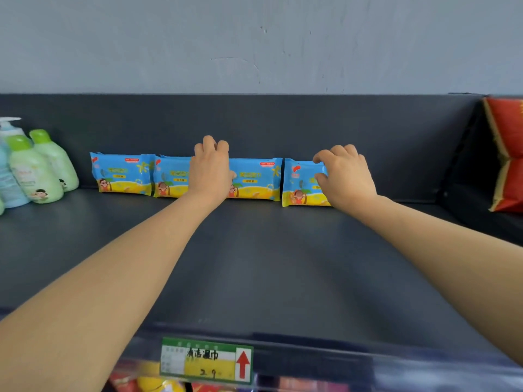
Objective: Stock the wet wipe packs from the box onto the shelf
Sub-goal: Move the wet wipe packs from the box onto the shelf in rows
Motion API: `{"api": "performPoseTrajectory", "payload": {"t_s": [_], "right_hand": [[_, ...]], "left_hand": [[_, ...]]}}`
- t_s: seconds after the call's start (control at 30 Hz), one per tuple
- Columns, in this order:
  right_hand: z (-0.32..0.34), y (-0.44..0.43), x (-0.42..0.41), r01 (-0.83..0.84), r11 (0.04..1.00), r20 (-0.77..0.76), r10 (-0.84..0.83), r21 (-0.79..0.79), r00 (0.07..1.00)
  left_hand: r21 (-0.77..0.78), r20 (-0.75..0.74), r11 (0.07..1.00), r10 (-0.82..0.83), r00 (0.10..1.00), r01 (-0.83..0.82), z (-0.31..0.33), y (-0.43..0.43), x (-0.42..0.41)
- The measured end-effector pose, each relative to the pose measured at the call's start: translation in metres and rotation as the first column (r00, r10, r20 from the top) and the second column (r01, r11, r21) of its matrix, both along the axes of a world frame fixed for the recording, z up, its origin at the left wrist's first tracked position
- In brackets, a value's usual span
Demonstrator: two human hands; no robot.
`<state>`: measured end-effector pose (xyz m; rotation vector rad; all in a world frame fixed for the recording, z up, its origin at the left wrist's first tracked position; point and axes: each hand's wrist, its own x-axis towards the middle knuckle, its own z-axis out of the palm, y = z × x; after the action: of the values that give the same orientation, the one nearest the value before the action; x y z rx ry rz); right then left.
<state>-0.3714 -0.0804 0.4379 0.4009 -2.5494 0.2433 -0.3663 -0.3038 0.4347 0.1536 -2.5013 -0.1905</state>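
Note:
Several blue-and-yellow wet wipe packs stand upright in a row against the back wall of the dark shelf (254, 264). My left hand (210, 171) covers the seam between the second pack (171, 176) and the third pack (256, 179). Its fingers curl over their top edges and its thumb lies on the third pack's front. My right hand (346, 176) grips the rightmost pack (301, 182), fingers over the top and thumb on the front. The leftmost pack (121, 174) stands untouched. The box is out of view.
Green and blue lotion bottles (34, 171) stand at the shelf's left end. A red package (508, 154) sits at the right end. A price label (206, 360) with a red arrow hangs on the front edge, with goods on a lower shelf beneath.

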Motion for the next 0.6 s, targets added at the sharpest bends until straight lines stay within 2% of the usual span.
{"api": "performPoseTrajectory", "payload": {"t_s": [0.17,0.3,0.6], "right_hand": [[0.001,0.003,0.037,-0.107,0.994,-0.013,0.106,-0.029,0.994],[0.002,0.019,0.081,-0.172,0.984,-0.011,0.172,-0.045,0.985],[-0.015,0.107,0.213,-0.302,0.937,-0.103,0.288,-0.174,0.952]], "left_hand": [[0.116,-0.023,0.982,-0.150,0.988,0.152,0.008,0.023,0.041],[0.181,0.042,0.955,-0.248,0.968,0.237,0.011,0.055,0.092],[0.219,0.132,0.865,-0.484,0.865,0.450,-0.001,0.167,0.227]]}}
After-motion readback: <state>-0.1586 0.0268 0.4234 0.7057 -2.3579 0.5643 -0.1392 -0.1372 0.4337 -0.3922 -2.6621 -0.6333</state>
